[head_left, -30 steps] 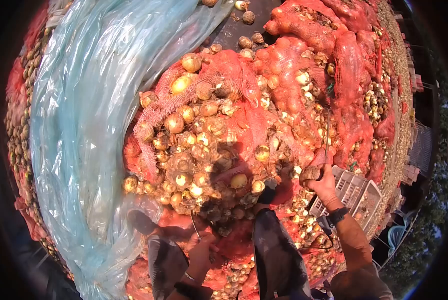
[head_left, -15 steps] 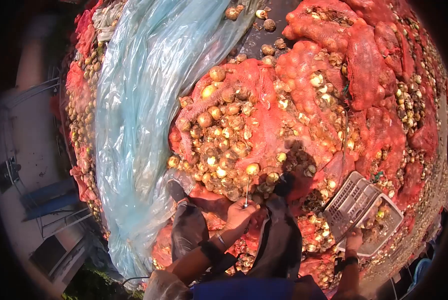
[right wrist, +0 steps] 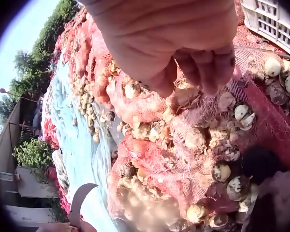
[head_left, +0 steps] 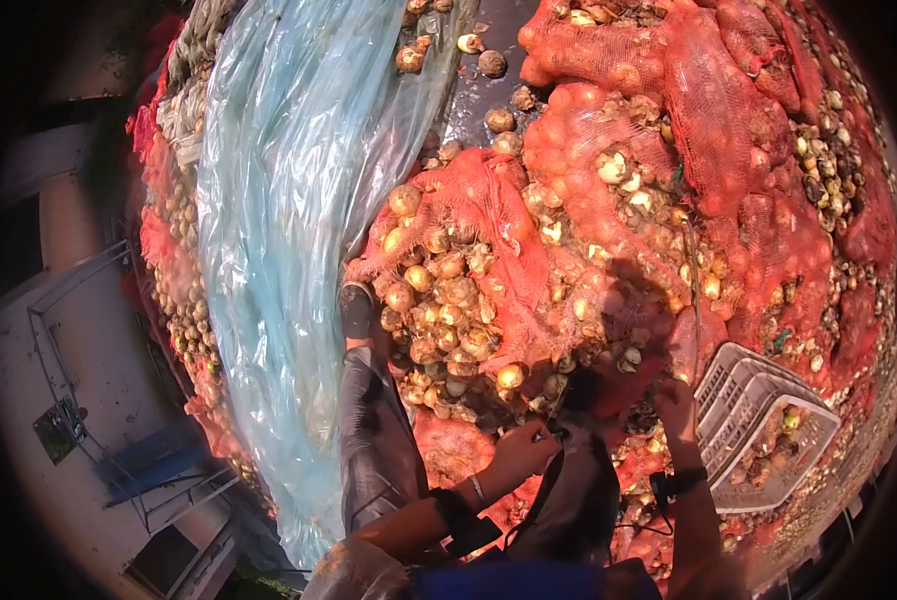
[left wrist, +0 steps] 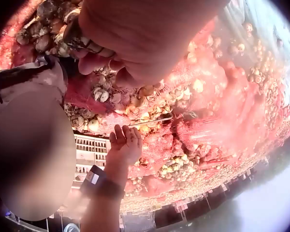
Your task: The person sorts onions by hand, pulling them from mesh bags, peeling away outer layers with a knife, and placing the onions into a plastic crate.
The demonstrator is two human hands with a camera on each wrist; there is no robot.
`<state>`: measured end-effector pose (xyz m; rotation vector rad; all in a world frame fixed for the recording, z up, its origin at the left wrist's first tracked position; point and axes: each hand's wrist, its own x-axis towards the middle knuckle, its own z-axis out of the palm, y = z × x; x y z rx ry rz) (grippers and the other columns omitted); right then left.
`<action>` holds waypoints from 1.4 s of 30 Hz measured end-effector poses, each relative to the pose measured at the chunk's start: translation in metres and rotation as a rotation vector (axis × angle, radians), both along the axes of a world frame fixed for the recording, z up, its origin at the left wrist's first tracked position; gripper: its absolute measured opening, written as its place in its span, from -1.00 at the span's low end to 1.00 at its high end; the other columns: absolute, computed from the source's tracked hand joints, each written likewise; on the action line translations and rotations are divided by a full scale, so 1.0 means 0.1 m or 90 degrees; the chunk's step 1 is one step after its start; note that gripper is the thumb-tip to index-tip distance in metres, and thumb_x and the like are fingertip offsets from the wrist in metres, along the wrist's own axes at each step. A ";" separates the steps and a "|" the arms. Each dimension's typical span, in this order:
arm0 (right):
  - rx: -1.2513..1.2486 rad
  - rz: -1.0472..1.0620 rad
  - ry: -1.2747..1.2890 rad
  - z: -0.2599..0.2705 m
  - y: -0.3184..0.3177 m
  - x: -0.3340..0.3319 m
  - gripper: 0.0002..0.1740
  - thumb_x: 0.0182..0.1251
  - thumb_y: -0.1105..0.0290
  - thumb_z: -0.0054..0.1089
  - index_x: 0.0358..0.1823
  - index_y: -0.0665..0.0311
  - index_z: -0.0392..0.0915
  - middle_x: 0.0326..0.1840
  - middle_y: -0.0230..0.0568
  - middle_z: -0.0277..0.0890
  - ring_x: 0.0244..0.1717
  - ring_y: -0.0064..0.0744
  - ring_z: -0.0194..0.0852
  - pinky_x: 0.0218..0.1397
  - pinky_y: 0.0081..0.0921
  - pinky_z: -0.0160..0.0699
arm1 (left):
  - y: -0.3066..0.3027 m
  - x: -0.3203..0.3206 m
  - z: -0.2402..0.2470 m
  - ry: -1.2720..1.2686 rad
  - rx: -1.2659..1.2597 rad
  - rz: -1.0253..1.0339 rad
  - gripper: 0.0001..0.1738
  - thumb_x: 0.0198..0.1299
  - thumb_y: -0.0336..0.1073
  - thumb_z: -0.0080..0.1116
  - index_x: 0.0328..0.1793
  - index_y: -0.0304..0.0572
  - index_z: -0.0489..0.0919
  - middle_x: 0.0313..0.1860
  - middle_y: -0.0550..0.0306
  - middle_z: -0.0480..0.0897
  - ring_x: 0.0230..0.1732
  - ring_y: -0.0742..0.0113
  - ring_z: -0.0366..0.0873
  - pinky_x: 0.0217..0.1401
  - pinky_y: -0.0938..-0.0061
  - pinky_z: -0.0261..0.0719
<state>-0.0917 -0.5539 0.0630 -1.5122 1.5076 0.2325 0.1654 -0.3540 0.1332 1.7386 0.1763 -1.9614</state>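
Note:
In the head view my left hand (head_left: 527, 450) is over the right trouser leg; the right wrist view shows it gripping a short curved blade (right wrist: 79, 202). To the left of the slatted crate, my right hand (head_left: 679, 410) grips a thin metal rod (head_left: 694, 275) that reaches away over red mesh sacks. The rod's bent tip (left wrist: 169, 116) lies over onions in the left wrist view. Curled fingers of the right hand (right wrist: 179, 43) hang above sacks and onions. Loose onions (head_left: 449, 310) are heaped by a torn mesh sack (head_left: 509, 225), ahead of my left hand.
The grey crate (head_left: 819, 440) at the right holds some onions and scraps. Blue-clear plastic sheeting (head_left: 279, 200) runs down the left side, with a foot (head_left: 357, 310) at its edge. Full mesh sacks (head_left: 714, 130) are piled at the upper right.
My right hand held a brown onion beside the rod, went over the crate, and is now left of it with no onion visible. The left hand has shifted right; the left foot has moved forward.

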 end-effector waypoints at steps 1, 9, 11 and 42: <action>0.007 -0.004 0.005 -0.20 0.05 0.17 -0.62 0.13 0.40 0.25 -0.02 0.41 0.55 -0.21 -0.11 0.62 -0.16 -0.34 0.60 -0.07 -0.38 0.57 | 0.05 0.12 -0.13 -0.013 -0.018 -0.041 -0.68 0.18 -0.09 0.26 -0.22 -0.20 0.56 -0.56 0.12 0.59 -0.57 0.45 0.58 -0.50 0.47 0.52; -0.175 0.327 -0.316 -1.52 0.33 3.30 -0.53 0.12 0.48 0.25 0.12 0.32 0.49 0.10 0.01 0.47 0.11 0.10 0.48 0.17 -0.20 0.50 | 0.82 0.74 -0.91 -0.182 -0.162 -0.435 -0.66 0.10 -0.11 0.15 -0.07 -0.11 0.62 -0.22 -0.07 0.66 -0.12 -0.11 0.64 -0.13 0.07 0.59; -0.206 0.385 -0.327 -1.71 0.48 4.27 -0.54 0.13 0.46 0.23 0.12 0.27 0.49 0.23 -0.01 0.42 0.25 0.06 0.39 0.32 -0.18 0.41 | 0.76 0.95 -0.86 -0.083 -0.112 -0.424 -0.65 0.11 -0.10 0.15 -0.05 -0.11 0.61 -0.19 -0.07 0.64 -0.10 -0.08 0.64 -0.11 0.07 0.58; -0.440 0.198 0.632 0.94 -0.55 -1.24 -0.23 0.00 0.60 0.26 0.36 0.27 0.29 0.19 0.01 0.42 0.22 -0.05 0.45 0.31 -0.30 0.42 | 0.70 1.12 -0.79 -0.297 -0.323 -0.348 -0.77 0.15 -0.17 0.20 -0.13 -0.09 0.63 -0.26 0.01 0.65 -0.39 0.02 0.66 -0.32 0.18 0.62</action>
